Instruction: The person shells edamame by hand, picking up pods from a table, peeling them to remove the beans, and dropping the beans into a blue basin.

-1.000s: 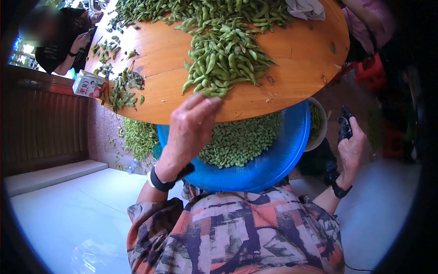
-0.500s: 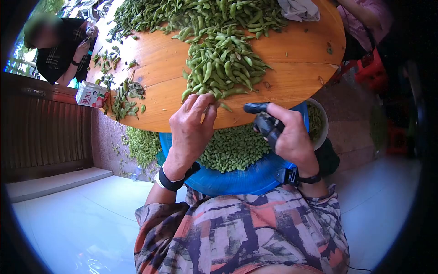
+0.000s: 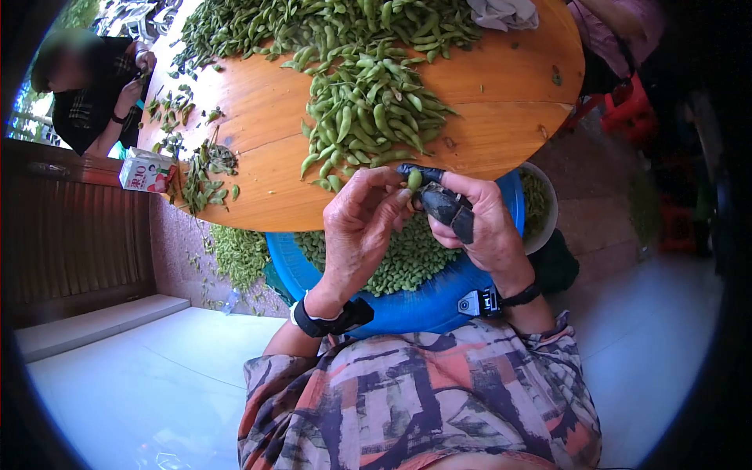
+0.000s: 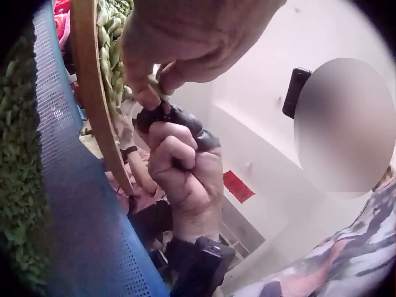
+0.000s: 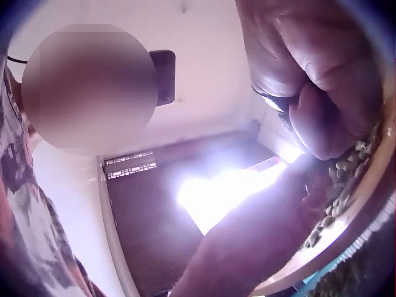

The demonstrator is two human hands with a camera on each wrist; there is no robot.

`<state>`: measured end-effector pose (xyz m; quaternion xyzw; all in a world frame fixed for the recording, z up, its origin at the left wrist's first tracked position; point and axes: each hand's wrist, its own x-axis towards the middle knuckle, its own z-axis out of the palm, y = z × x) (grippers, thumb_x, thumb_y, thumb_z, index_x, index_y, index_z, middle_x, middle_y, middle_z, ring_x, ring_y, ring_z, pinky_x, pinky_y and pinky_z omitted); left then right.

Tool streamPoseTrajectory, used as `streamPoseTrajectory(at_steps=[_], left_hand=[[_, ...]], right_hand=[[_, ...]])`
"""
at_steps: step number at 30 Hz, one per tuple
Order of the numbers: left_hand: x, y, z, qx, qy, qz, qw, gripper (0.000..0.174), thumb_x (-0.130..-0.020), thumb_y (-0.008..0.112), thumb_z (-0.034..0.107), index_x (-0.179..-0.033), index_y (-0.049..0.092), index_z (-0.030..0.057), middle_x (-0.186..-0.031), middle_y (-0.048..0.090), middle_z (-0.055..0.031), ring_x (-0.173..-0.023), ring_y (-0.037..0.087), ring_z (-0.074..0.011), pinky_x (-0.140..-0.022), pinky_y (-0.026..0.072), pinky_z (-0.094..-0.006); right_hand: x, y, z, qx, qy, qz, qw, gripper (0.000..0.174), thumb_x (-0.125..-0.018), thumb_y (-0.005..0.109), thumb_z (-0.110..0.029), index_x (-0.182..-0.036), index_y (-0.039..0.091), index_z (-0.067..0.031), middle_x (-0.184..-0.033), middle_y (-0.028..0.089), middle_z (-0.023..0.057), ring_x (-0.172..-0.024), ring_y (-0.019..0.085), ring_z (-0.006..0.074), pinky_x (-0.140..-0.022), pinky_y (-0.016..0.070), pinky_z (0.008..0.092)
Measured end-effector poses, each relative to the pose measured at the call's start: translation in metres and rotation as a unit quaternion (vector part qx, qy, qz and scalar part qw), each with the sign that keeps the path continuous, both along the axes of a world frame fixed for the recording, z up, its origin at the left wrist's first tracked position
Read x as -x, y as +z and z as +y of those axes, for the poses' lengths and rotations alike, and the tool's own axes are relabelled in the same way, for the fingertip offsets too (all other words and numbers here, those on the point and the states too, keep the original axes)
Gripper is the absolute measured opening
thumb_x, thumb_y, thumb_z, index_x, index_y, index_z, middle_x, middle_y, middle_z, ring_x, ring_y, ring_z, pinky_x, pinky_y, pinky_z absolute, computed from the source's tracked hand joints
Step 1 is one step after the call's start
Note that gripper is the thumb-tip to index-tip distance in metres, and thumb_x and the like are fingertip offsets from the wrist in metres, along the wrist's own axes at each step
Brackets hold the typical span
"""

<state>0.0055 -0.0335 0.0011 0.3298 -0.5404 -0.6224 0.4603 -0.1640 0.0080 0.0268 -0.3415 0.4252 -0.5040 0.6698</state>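
Over the near edge of the wooden table (image 3: 258, 168), both hands meet at one green soybean pod (image 3: 414, 180). My left hand (image 3: 352, 235) pinches the pod between thumb and fingers. From the other side my right hand (image 3: 492, 231), with black coverings on thumb and forefinger, grips it too. The left wrist view shows the pod (image 4: 154, 84) partly hidden between the fingertips, above the curled fingers of the right hand (image 4: 185, 167). A heap of pods (image 3: 368, 110) lies just beyond the hands. Below them, a blue basin (image 3: 399, 313) holds many shelled beans (image 3: 403, 272).
A white bowl (image 3: 551, 215) of green pieces stands right of the basin. Empty-looking husks (image 3: 241, 254) lie on the floor at left. The table bears a drink carton (image 3: 143, 172), wilted leaves (image 3: 200, 184) and a white cloth (image 3: 505, 13). Another person (image 3: 90, 94) sits at far left.
My right hand has come in from the far right to meet the left. The left hand has drawn back from the heap with a pod, which both hands now hold.
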Motion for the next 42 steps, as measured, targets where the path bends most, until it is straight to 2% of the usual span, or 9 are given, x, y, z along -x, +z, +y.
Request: streamPoseTrajectory(at_steps=[9,11,16,20,22,25,31,37,42], left_hand=[[-0.002,-0.009,0.001,0.192,0.05,-0.118,0.973,0.018,-0.091,0.064,-0.001,-0.107,0.058,0.0005,-0.085,0.062,-0.0041,-0.061,0.055,-0.0072,-0.052,0.0437,-0.0197],[-0.001,0.006,0.002,-0.151,-0.029,0.1,0.983,0.023,-0.09,0.066,0.003,-0.109,0.055,0.001,-0.085,0.062,-0.0064,-0.053,0.051,-0.0078,-0.044,0.0389,-0.0197],[0.0,-0.002,0.0,-0.332,-0.199,0.337,0.858,0.021,-0.093,0.062,0.007,-0.11,0.051,0.0006,-0.088,0.063,-0.0075,-0.051,0.052,-0.0099,-0.039,0.0334,-0.0211],[0.006,0.005,0.005,-0.235,-0.159,0.145,0.948,0.025,-0.09,0.067,0.01,-0.108,0.052,0.001,-0.087,0.062,-0.0055,-0.055,0.055,-0.0115,-0.046,0.0407,-0.0236],[0.01,0.0,0.004,0.008,-0.124,-0.042,0.991,0.028,-0.091,0.069,0.014,-0.111,0.053,0.0011,-0.093,0.063,-0.006,-0.065,0.061,-0.0141,-0.061,0.0496,-0.0231],[0.004,0.02,0.003,0.088,-0.109,-0.18,0.974,0.026,-0.09,0.067,0.01,-0.111,0.056,-0.0009,-0.084,0.066,-0.0102,-0.069,0.064,-0.0181,-0.067,0.0505,-0.0282],[-0.004,0.029,0.003,0.224,-0.121,-0.311,0.916,0.026,-0.096,0.057,0.011,-0.118,0.055,-0.0023,-0.081,0.067,-0.0154,-0.067,0.063,-0.0193,-0.064,0.0497,-0.0328],[0.015,0.01,0.02,-0.161,-0.067,-0.043,0.984,0.03,-0.099,0.044,0.011,-0.125,0.054,-0.0017,-0.087,0.063,-0.0024,-0.066,0.055,-0.0075,-0.059,0.0459,-0.0239],[0.025,-0.001,0.023,-0.228,-0.066,0.134,0.962,0.03,-0.093,0.046,0.003,-0.12,0.055,-0.005,-0.097,0.062,-0.0071,-0.083,0.058,-0.0118,-0.072,0.0475,-0.0266]], right_hand=[[0.002,0.007,0.003,0.048,-0.018,0.076,0.996,0.019,-0.094,0.05,-0.012,-0.101,0.061,0.002,-0.064,0.05,-0.004,-0.053,0.045,0.0016,-0.046,0.0344,0.0171],[0.006,0.005,0.004,0.053,-0.007,0.072,0.996,0.019,-0.094,0.05,-0.013,-0.101,0.061,0.0013,-0.064,0.051,-0.0035,-0.053,0.046,0.0017,-0.046,0.0346,0.0173],[0.02,0.005,0.008,-0.001,0.034,-0.124,0.992,0.018,-0.093,0.05,-0.014,-0.098,0.061,-0.0011,-0.065,0.054,-0.002,-0.052,0.047,0.0009,-0.046,0.0345,0.0175],[0.02,0.014,0.012,0.041,0.039,0.126,0.99,0.011,-0.087,0.058,-0.009,-0.092,0.062,-0.0003,-0.067,0.055,0.0027,-0.059,0.054,0.0109,-0.054,0.0417,0.026],[0.015,0.018,0.014,0.081,0.028,0.291,0.953,0.01,-0.084,0.061,-0.007,-0.09,0.061,0.0007,-0.067,0.055,0.0062,-0.061,0.056,0.0167,-0.058,0.044,0.0295],[0.016,0.011,0.015,0.198,-0.002,0.376,0.905,0.02,-0.071,0.057,0.004,-0.091,0.06,0.0035,-0.077,0.056,0.0196,-0.071,0.058,0.0347,-0.066,0.0452,0.0351],[0.017,0.008,0.015,0.211,-0.006,0.399,0.892,0.024,-0.067,0.056,0.006,-0.091,0.059,0.0044,-0.078,0.056,0.0194,-0.073,0.059,0.036,-0.066,0.0451,0.035],[-0.004,0.0,0.019,0.242,-0.085,0.481,0.839,0.03,-0.064,0.059,0.008,-0.093,0.058,0.0035,-0.081,0.054,0.0187,-0.076,0.057,0.0409,-0.067,0.0473,0.0405],[-0.022,-0.004,0.028,0.28,-0.113,0.531,0.792,0.046,-0.057,0.057,0.012,-0.102,0.052,0.006,-0.095,0.049,0.0218,-0.084,0.056,0.0438,-0.072,0.0502,0.0456]])
